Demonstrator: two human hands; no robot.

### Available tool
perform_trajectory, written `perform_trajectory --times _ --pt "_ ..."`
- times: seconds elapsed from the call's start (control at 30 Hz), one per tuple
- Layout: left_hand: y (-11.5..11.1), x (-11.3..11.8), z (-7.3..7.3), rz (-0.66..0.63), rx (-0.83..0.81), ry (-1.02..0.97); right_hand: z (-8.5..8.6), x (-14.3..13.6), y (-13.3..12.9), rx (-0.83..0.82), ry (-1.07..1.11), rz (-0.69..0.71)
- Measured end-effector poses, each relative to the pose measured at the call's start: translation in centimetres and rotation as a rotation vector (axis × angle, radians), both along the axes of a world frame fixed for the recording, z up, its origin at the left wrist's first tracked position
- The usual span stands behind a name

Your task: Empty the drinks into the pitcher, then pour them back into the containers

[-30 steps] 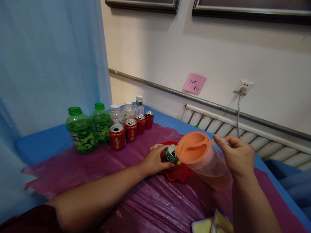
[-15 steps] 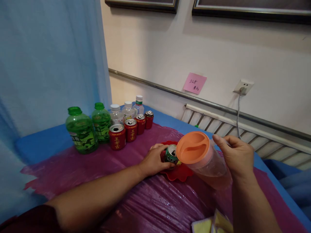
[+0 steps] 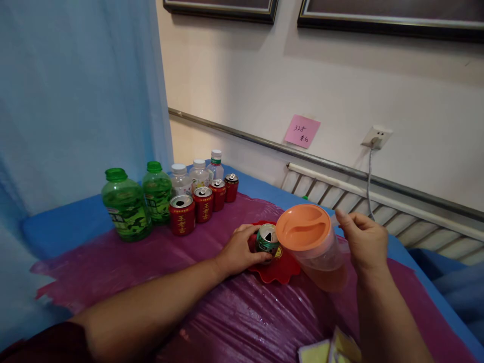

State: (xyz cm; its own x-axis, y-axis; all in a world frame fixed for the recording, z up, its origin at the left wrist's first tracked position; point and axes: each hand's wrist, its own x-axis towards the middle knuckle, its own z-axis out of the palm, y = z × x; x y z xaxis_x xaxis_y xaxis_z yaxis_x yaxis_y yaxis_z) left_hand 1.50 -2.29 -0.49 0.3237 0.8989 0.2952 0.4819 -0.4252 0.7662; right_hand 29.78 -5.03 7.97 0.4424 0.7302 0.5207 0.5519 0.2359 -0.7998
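My left hand (image 3: 242, 247) is wrapped round a green drink can (image 3: 267, 244), its opened top facing up. The can is over a red mat with a wavy edge (image 3: 278, 272). In my right hand (image 3: 363, 242) is the handle of a clear plastic pitcher (image 3: 325, 267) with an orange lid (image 3: 303, 227). The pitcher tilts slightly toward the can, its lid close to the can's rim. Pale brownish liquid sits low in the pitcher. I cannot make out any stream between pitcher and can.
Several red cans (image 3: 182, 215) stand in a row at the left. Behind them are green bottles (image 3: 126, 206) and clear bottles with white caps (image 3: 181, 179). A yellow cloth (image 3: 315, 351) lies at the near edge on purple plastic sheeting (image 3: 219, 317). A radiator (image 3: 340, 196) lines the wall.
The pitcher has tipped back toward upright, its base swinging left and its lid shifting slightly right. My right hand has moved a little left. My left hand keeps the can in place.
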Motion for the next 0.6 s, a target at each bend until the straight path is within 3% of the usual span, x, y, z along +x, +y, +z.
perform_trajectory --times 0.3,0.6 --pt "-0.2 -0.1 0.3 -0.035 0.031 -0.011 -2.1 2.9 1.9 0.065 0.501 0.016" --pt "-0.2 0.0 0.5 -0.091 0.052 0.011 -2.3 3.6 2.2 0.169 0.569 -0.078"
